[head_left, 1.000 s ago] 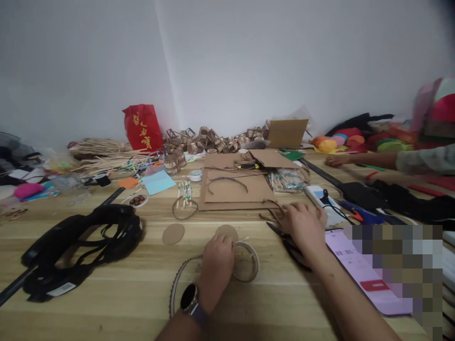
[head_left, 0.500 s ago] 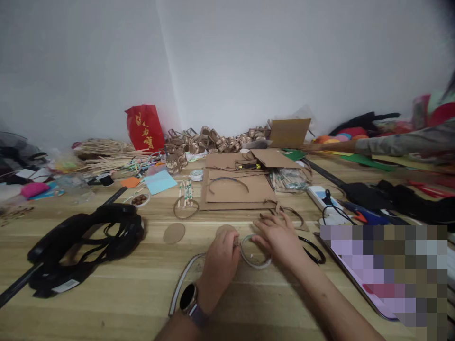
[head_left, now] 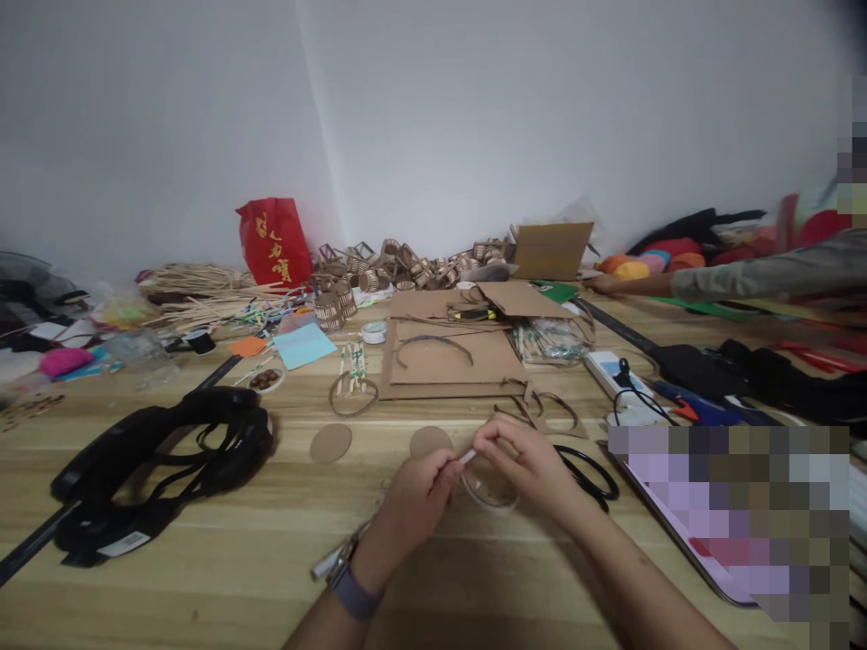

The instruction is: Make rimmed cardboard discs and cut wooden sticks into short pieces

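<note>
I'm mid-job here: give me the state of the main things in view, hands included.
Left hand: closed on the pale strip
Right hand: pinching the pale strip
Pale strip: spanning both hands
Left cardboard disc: lying flat
Right cardboard disc: flat, partly hidden
Red bag: upright
White dish: holding brown beads

A smooth purple-grey watch strap point(head_left: 356, 592) is worn around the left wrist point(head_left: 376, 561); to the right of the strap, a bare right forearm point(head_left: 629, 560) is seen
</note>
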### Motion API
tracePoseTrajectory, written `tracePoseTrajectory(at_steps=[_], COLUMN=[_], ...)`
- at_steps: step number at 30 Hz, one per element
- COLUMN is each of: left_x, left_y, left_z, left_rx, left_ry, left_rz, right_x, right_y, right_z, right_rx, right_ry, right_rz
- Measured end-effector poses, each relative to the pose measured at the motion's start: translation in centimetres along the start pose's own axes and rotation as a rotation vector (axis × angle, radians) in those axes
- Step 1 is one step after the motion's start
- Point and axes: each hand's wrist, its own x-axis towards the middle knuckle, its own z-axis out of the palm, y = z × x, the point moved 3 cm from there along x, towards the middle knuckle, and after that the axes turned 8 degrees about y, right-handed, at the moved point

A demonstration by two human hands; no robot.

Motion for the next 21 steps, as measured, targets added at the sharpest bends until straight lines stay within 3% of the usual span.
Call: tracePoseTrajectory(at_steps=[8,12,15,18,21], left_x=[0.9,1.4,1.8,2.0,1.8], left_y=[-1.6,-2.8,-3.5,-4.4,-4.8], left_z=[-2.2,-3.6,-4.7,-5.5,-5.5], left_rx=[0.118,0.141,0.027,-0.325,-0.628], left_ry=[0.004,0.098,0.270,0.559,0.829], left_rz=[-0.091,-0.100,-0.119,-0.217,-0.223], right_x=[0.1,-0.3,-0.6,-0.6,-0.5], right_y=[5.1,6.9,7.5,7.9,7.6], right_z=[-4.0,-6.2,-6.7,-5.9,-4.2], right_rx=[0.070,0.141,0.217,0.367,0.543], right_ry=[0.359,0.530,0.592,0.649,0.656], right_rz=[0.363,0.475,0.514,0.578,0.650])
